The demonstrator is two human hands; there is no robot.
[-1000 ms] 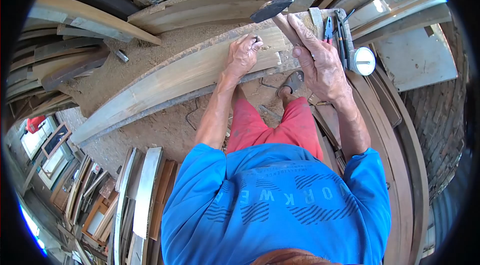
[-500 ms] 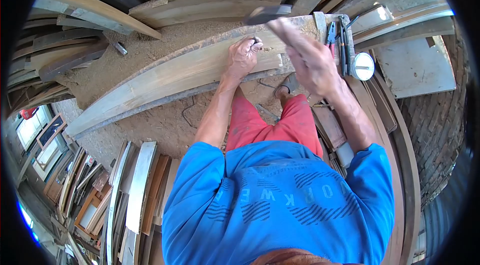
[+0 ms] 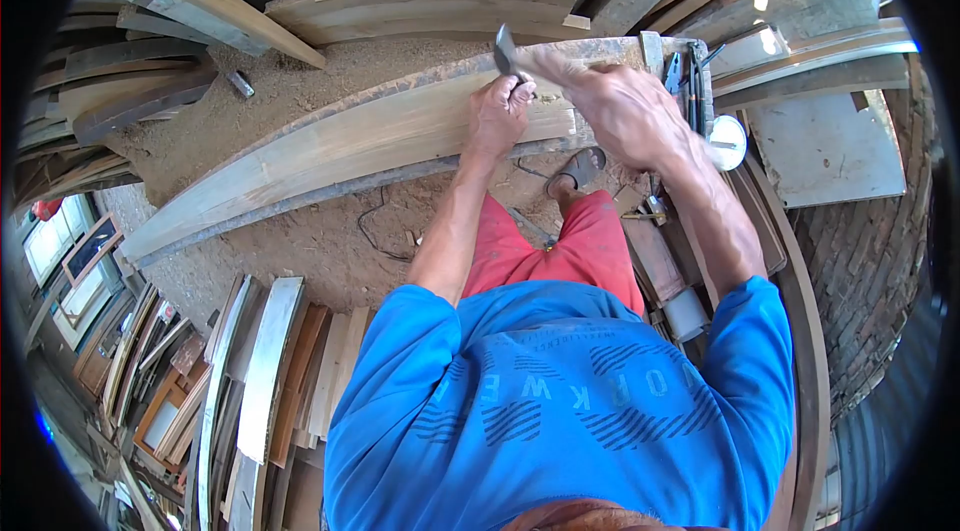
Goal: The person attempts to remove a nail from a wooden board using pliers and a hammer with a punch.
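Note:
My right hand (image 3: 632,116) is wrapped round the handle of a hammer (image 3: 503,49), slightly blurred by motion. The hammer's dark head is right at the top of my left fist. My left hand (image 3: 498,113) is closed round a small dark tool whose end pokes out by the thumb; the rest is hidden, so its kind does not show. That fist is over the right part of a long, curved wooden plank (image 3: 350,136) lying on the bench (image 3: 600,49). Some shavings are near my hands.
Pliers (image 3: 674,73) and other slim tools lie at the bench's right end, beside a white round container (image 3: 727,143). Sawdust (image 3: 215,136) covers the area behind the plank. Stacked boards (image 3: 275,361) stand at lower left. A sandalled foot (image 3: 577,171) is below the bench.
The hammer has come down, its head now at my left fist instead of raised to the right of it. The left hand keeps its grip; the view has shifted slightly.

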